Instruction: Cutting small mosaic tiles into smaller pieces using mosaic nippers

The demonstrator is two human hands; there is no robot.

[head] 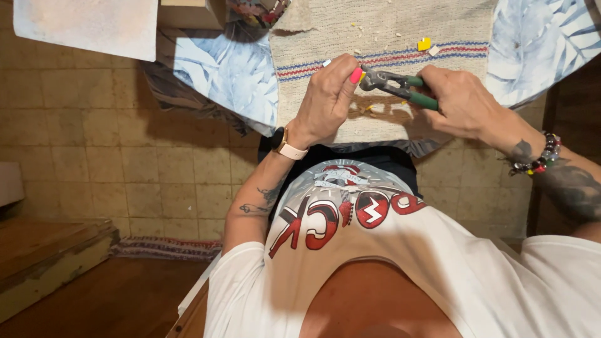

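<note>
Right hand (pixel 460 100) grip on nippers (pixel 394 84), left hand (pixel 328 94) pinching tile chip (pixel 362 76)

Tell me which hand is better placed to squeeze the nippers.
Right. The right hand wraps the green handles of the nippers. The left hand pinches a yellow chip at their jaws.

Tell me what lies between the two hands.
In the head view, green-handled nippers span the gap: the right hand grips the handles, and the metal head meets the left hand fingertips over the woven cloth.
</note>
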